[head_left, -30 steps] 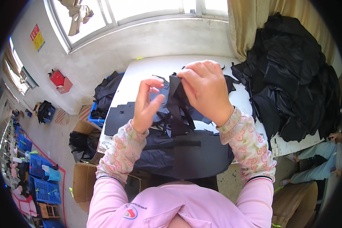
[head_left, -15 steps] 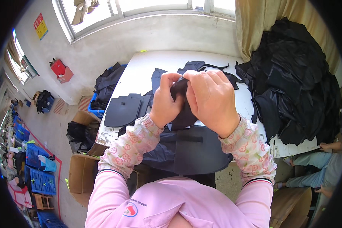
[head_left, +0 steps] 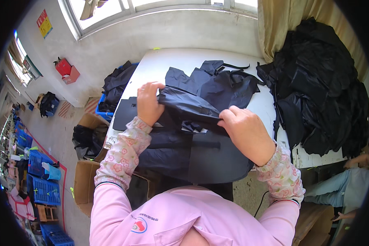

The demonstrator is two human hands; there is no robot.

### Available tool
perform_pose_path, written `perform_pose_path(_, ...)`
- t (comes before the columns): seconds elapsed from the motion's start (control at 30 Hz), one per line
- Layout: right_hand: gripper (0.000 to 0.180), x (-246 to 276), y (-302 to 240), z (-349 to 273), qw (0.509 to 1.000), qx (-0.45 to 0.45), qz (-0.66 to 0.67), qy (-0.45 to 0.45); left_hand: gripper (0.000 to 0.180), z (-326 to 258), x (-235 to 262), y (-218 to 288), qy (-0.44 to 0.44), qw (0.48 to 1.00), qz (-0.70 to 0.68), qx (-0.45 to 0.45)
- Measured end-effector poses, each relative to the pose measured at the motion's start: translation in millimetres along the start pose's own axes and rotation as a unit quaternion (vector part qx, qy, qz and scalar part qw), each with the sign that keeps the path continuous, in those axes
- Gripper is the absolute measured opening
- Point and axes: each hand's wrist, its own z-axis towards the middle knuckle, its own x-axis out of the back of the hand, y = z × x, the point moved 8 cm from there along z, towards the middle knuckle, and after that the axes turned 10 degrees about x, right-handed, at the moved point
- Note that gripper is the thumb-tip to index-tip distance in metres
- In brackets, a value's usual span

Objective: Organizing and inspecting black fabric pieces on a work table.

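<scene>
A strip of thin black fabric (head_left: 188,102) is stretched between my two hands above the white table. My left hand (head_left: 150,102) pinches its upper left end, and my right hand (head_left: 247,130) grips its lower right end between thumb and fingers. Below them, at the near table edge, lies a black panel with a rounded corner (head_left: 219,158), next to wrinkled black cloth (head_left: 164,149). More black fabric pieces (head_left: 229,88), one with a thin strap, are spread just beyond my hands. Left of my left hand a flat black panel (head_left: 125,115) is partly hidden.
A tall heap of black fabric (head_left: 320,90) covers the right side of the white table (head_left: 156,61). At the left stand a blue crate (head_left: 103,110) of black cloth and open cardboard boxes (head_left: 85,174). Another person's legs (head_left: 330,184) show at the lower right.
My hands were close together over bunched black fabric. They have moved apart, left hand to the left, right hand right and nearer, and the fabric is now drawn out between them.
</scene>
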Motion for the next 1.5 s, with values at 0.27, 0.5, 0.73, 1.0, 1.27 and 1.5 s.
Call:
perform_pose_path(0.27, 0.012, -6, -17, -19, 0.976, -0.006, 0.213, 0.038, 0.053, -26, 39, 8, -0.046, 0.997, 0.038, -0.048)
perform_pose_path(0.5, 0.014, -6, -29, 1, 0.983, -0.001, 0.179, 0.047, 0.043, -57, 8, 36, -0.125, 0.987, -0.08, -0.059)
perform_pose_path(0.73, 0.02, -14, -22, -48, 0.959, -0.014, 0.272, -0.077, 0.031, -79, 63, -55, -0.097, 0.993, -0.005, 0.07)
perform_pose_path(1.0, 0.026, -33, -43, -106, 0.786, -0.057, 0.566, -0.241, 0.028, -95, 126, -107, -0.34, 0.912, -0.087, 0.213)
perform_pose_path(1.27, 0.028, -63, 11, -126, 0.874, -0.139, 0.418, -0.205, 0.021, -130, 110, -138, -0.568, 0.768, -0.045, 0.293)
perform_pose_path(1.5, 0.024, -108, 67, -133, 0.972, -0.171, 0.097, -0.131, 0.031, -164, 27, -171, -0.651, 0.684, -0.03, 0.328)
